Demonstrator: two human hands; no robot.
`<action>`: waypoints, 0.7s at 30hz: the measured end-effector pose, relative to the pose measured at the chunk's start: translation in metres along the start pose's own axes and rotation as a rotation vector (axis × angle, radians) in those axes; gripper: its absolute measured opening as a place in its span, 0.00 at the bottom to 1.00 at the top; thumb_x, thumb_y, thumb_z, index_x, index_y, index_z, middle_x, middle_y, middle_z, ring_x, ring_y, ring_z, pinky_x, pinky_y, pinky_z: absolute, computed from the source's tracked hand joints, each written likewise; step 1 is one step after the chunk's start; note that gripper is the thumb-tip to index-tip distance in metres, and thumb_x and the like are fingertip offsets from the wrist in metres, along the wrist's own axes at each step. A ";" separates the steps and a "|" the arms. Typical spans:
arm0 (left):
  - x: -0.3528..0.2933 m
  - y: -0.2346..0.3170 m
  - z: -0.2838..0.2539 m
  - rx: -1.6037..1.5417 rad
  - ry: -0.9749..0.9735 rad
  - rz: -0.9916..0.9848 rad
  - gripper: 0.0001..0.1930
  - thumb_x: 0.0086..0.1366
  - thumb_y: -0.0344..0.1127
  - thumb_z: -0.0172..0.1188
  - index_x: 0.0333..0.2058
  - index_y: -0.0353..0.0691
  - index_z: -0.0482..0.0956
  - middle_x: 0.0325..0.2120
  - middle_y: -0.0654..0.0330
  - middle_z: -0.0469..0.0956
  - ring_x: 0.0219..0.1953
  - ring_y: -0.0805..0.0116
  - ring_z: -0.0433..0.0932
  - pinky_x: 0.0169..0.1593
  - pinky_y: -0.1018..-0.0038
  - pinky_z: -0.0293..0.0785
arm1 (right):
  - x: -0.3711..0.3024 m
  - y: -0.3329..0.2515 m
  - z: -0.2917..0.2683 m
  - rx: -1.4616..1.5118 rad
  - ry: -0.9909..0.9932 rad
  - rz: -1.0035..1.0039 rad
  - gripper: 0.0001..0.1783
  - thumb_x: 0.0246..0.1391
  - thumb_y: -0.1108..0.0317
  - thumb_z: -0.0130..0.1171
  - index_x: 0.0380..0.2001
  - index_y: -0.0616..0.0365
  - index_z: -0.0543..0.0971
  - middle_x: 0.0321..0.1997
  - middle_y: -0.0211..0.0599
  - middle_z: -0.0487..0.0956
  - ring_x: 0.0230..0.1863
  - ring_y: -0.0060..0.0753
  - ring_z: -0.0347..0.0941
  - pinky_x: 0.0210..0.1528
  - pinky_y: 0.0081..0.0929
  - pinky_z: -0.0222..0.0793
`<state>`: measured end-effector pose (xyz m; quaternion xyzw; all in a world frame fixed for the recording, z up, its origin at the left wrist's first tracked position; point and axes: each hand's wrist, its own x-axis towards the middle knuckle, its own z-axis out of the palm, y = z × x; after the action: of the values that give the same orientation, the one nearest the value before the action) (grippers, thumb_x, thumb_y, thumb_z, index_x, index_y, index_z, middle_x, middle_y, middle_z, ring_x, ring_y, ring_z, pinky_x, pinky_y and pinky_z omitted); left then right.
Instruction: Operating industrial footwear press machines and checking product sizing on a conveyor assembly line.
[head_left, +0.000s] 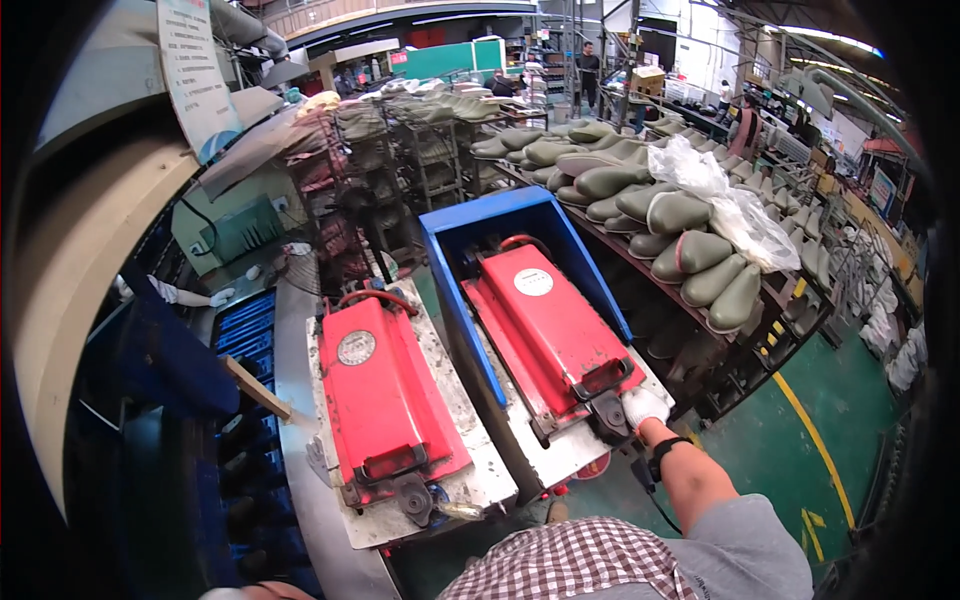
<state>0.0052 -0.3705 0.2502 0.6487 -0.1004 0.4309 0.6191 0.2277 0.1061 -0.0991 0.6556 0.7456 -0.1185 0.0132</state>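
My right hand (646, 406), in a white glove, is at the near right corner of a red metal machine cover (552, 325), beside its black latch (609, 412). The fingers look curled, but what they hold, if anything, is hidden. This machine stands partly inside a blue open-fronted hood (590, 250). To its left is a second red machine cover (385, 395) with a black handle and latch at its near end, on a worn whitish base plate. Only a sliver of my left hand (225, 594), also gloved, shows at the bottom edge; its fingers are out of sight.
Rows of olive-green boots (610, 180) fill a rack at the right, with clear plastic sheeting (700, 180) over some. At far left a co-worker's gloved hand (222, 297) is beside a blue-slatted conveyor (245, 335). A wooden stick (257, 388) juts toward the metal edge.
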 end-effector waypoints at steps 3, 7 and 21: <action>0.051 -0.052 -0.043 0.128 -0.029 0.060 0.20 0.69 0.55 0.59 0.39 0.41 0.83 0.31 0.57 0.82 0.36 0.58 0.81 0.44 0.60 0.78 | 0.001 -0.007 -0.015 0.061 -0.034 -0.019 0.28 0.61 0.46 0.44 0.43 0.52 0.88 0.50 0.49 0.86 0.55 0.55 0.81 0.59 0.48 0.74; 0.106 -0.105 -0.081 0.321 -0.043 0.196 0.21 0.69 0.55 0.59 0.40 0.41 0.83 0.31 0.57 0.82 0.32 0.59 0.81 0.39 0.61 0.78 | -0.006 -0.024 -0.020 0.094 0.025 -0.029 0.28 0.59 0.47 0.45 0.42 0.52 0.88 0.49 0.51 0.85 0.52 0.57 0.82 0.57 0.48 0.75; 0.175 -0.100 -0.108 0.745 -0.302 0.653 0.13 0.67 0.41 0.54 0.31 0.37 0.78 0.28 0.48 0.75 0.32 0.45 0.77 0.34 0.54 0.72 | 0.009 -0.004 0.009 0.073 0.125 -0.113 0.26 0.59 0.46 0.47 0.43 0.50 0.88 0.47 0.53 0.85 0.51 0.62 0.81 0.55 0.52 0.75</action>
<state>0.1315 -0.1828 0.2829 0.8150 -0.2256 0.5097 0.1582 0.2213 0.1131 -0.1087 0.6186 0.7761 -0.1049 -0.0639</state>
